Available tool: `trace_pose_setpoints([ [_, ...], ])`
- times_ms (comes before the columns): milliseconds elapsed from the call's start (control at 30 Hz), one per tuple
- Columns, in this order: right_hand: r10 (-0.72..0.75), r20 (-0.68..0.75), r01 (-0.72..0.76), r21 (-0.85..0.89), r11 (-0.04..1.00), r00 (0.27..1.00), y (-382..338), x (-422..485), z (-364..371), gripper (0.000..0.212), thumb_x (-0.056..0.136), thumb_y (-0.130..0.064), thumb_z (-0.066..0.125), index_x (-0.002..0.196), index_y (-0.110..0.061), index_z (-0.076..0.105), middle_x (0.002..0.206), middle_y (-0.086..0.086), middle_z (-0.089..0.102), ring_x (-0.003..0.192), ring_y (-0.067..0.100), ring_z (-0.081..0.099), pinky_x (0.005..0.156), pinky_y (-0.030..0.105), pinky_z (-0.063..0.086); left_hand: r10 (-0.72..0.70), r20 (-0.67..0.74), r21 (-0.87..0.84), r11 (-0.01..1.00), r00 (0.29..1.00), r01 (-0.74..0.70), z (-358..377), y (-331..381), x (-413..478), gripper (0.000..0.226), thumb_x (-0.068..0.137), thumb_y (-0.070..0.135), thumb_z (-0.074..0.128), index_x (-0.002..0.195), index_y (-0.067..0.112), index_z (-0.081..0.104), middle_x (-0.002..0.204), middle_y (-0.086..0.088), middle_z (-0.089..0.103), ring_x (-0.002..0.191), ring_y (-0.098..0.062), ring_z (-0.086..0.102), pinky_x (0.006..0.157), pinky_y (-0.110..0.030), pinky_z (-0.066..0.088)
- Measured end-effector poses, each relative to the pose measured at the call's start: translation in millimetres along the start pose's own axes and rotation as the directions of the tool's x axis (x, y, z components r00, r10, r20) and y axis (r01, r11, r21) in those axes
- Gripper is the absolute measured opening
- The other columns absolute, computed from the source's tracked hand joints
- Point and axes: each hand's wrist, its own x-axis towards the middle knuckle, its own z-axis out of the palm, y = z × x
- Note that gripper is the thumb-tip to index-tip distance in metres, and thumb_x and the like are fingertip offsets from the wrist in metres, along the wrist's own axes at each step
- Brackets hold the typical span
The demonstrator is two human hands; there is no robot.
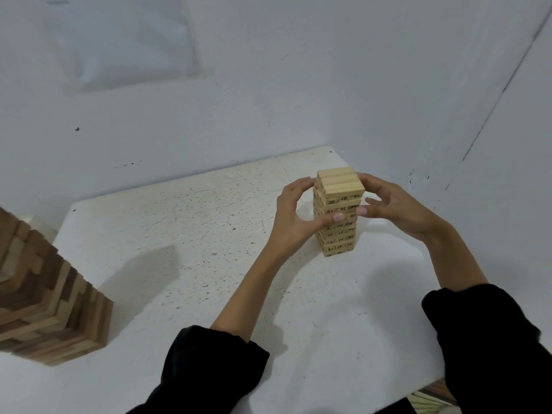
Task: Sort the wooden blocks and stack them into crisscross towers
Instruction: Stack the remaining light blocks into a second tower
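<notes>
A small crisscross tower of light wooden blocks with printed numbers stands upright near the table's far right corner. My left hand cups its left side, fingertips at the top layers and thumb pressed on the front face. From the other side my right hand curls round it, with fingers at the top back edge and the thumb tip on the front face near the left thumb. A much larger tower of mixed light and dark wooden blocks stands at the left edge of the view.
The white speckled table sits in a corner between two pale walls, close behind and right of the small tower. Its front right edge runs past my right sleeve, and some light wood pieces show below it.
</notes>
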Motion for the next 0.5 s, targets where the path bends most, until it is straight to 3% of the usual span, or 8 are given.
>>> trace_pose_setpoints([
  [100,0.012,-0.108,-0.002,0.089,0.996,0.994,-6.3,-7.9,3.8,0.095,0.061,-0.083,0.055,0.139,-0.031,0.037,0.144,-0.015,0.041,0.134,0.001,0.034,0.114,0.040,0.024,-0.052,-0.020,-0.090,0.995,0.998,0.050,0.6,9.1,-7.3,0.109,0.052,0.091,0.049,0.144,0.037,0.027,0.152,0.013,0.025,0.134,0.001,0.025,0.101,-0.016,0.022],
  [167,0.041,-0.190,-0.003,0.195,0.981,0.981,-12.0,-13.1,10.8,0.092,0.060,-0.089,0.044,0.135,-0.036,0.035,0.141,-0.020,0.042,0.131,-0.005,0.036,0.113,0.032,0.025,-0.098,-0.017,-0.235,0.968,0.995,0.092,3.6,17.4,-12.9,0.118,0.049,0.099,0.030,0.148,0.036,0.019,0.156,0.014,0.018,0.137,0.004,0.019,0.110,-0.024,0.017],
  [233,0.076,-0.211,-0.019,0.263,0.965,0.974,-17.0,-17.4,20.5,0.088,0.059,-0.091,0.038,0.131,-0.041,0.036,0.136,-0.025,0.044,0.129,-0.010,0.036,0.111,0.028,0.025,-0.108,0.022,-0.327,0.939,0.994,0.109,8.3,24.1,-17.9,0.120,0.050,0.100,0.026,0.149,0.035,0.015,0.157,0.017,0.014,0.141,0.004,0.013,0.116,-0.026,0.010],
  [300,0.081,-0.211,-0.020,0.273,0.962,0.974,-22.6,-20.6,30.5,0.078,0.061,-0.091,0.034,0.125,-0.047,0.039,0.135,-0.030,0.043,0.129,-0.012,0.033,0.110,0.025,0.025,-0.110,0.076,-0.339,0.932,0.991,0.130,12.4,30.0,-22.1,0.112,0.057,0.096,0.020,0.150,0.035,0.010,0.158,0.017,0.009,0.139,0.008,0.009,0.113,-0.021,0.006],
  [367,0.084,-0.222,-0.022,0.268,0.963,0.971,-27.1,-21.4,37.7,0.068,0.069,-0.086,0.026,0.125,-0.050,0.039,0.141,-0.028,0.037,0.133,-0.010,0.028,0.113,0.027,0.023,-0.098,0.112,-0.335,0.933,0.989,0.130,16.3,31.7,-23.2,0.086,0.076,0.077,0.008,0.150,0.035,0.007,0.156,0.019,0.009,0.128,0.018,0.013,0.106,-0.016,0.007],
  [433,0.093,-0.238,-0.028,0.262,0.965,0.967,-28.7,-20.5,40.5,0.072,0.075,-0.079,0.021,0.136,-0.042,0.035,0.149,-0.020,0.030,0.137,-0.005,0.024,0.117,0.033,0.020,-0.068,0.146,-0.349,0.930,0.987,0.116,19.6,31.7,-22.5,0.066,0.088,0.056,-0.001,0.150,0.033,0.006,0.143,0.031,0.017,0.108,0.036,0.022,0.096,-0.001,0.014],
  [500,0.109,-0.242,-0.046,0.252,0.967,0.964,-29.4,-19.2,41.2,0.078,0.075,-0.075,0.020,0.142,-0.036,0.032,0.151,-0.016,0.028,0.138,-0.002,0.023,0.117,0.036,0.020,-0.057,0.159,-0.335,0.936,0.986,0.108,21.9,33.8,-23.9,0.055,0.095,0.045,-0.004,0.148,0.032,0.005,0.124,0.039,0.022,0.088,0.043,0.029,0.077,0.012,0.024],
])
